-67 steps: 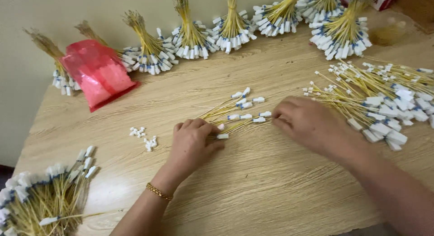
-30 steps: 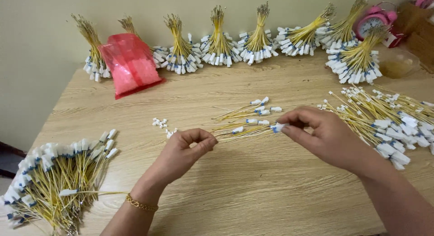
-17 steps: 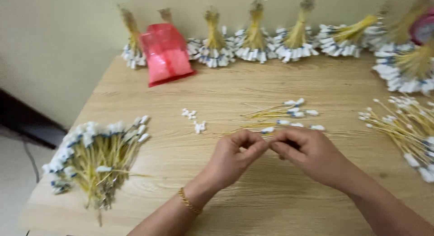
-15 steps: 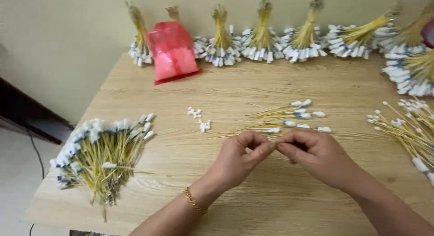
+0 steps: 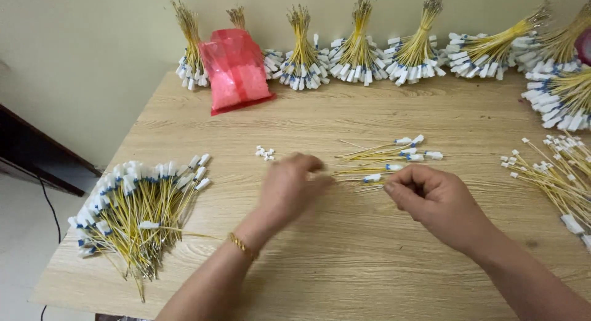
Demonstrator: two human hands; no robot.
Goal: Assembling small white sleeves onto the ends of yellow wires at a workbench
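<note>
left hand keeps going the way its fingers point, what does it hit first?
Likely the small loose pile of yellow wires just past the left hand. The hand is motion-blurred, so its exact heading is unclear.

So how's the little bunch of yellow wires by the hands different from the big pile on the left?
The small bunch holds a few wires, lying nearly flat and parallel; the big pile holds many, fanned out. The bunch lies between the left hand and right hand; the pile lies untouched. Both have white connectors.
</note>
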